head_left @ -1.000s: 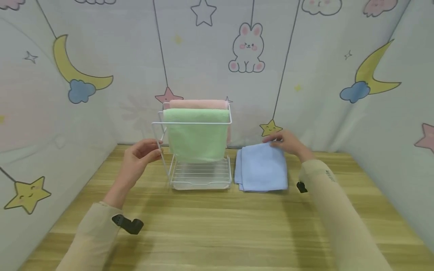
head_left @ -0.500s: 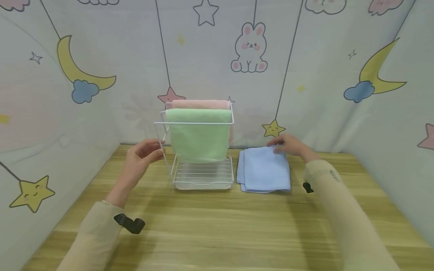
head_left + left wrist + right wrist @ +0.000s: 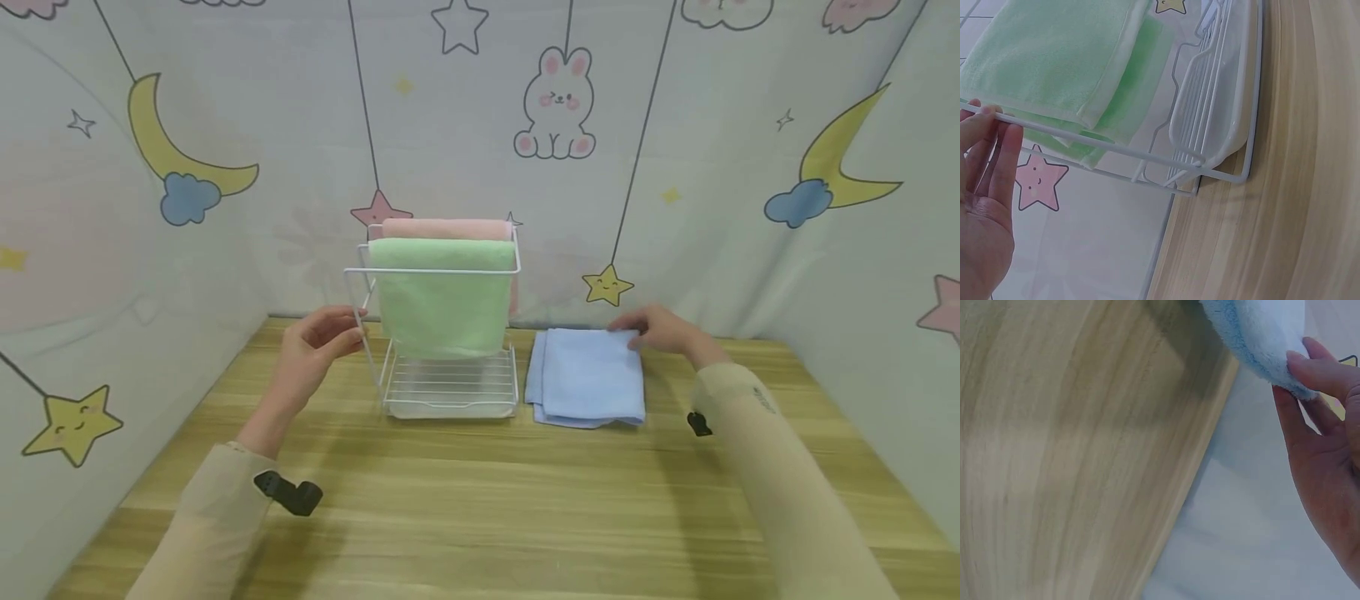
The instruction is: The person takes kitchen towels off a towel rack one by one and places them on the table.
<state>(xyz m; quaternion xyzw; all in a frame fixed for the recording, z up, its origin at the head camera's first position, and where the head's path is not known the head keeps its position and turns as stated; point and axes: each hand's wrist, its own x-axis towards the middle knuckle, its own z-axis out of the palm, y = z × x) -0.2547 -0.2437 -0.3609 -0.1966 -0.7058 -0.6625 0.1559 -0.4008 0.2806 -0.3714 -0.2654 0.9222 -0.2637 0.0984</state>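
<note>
A white wire rack (image 3: 432, 271) stands on the wooden table, a green towel (image 3: 444, 300) draped over its front bar and a pink towel (image 3: 450, 227) over the bar behind. With thumb and fingers my left hand (image 3: 303, 354) pinches the rack's left upright wire, as the left wrist view confirms. Right of the rack lies a folded light blue towel (image 3: 588, 375). My right hand (image 3: 667, 333) is at its far right corner; in the right wrist view the thumb and fingers pinch the towel's fuzzy edge (image 3: 1266, 356).
A white drip tray (image 3: 450, 410) sits under the wire shelf at the rack's base. Behind the table (image 3: 465, 500) hangs a white curtain (image 3: 465, 125) printed with moons, stars and a rabbit. More curtain closes in both sides.
The blue towel's far edge has come down and its top lies flatter. My right hand has shifted right, to the towel's corner. The left hand keeps its hold on the rack.
</note>
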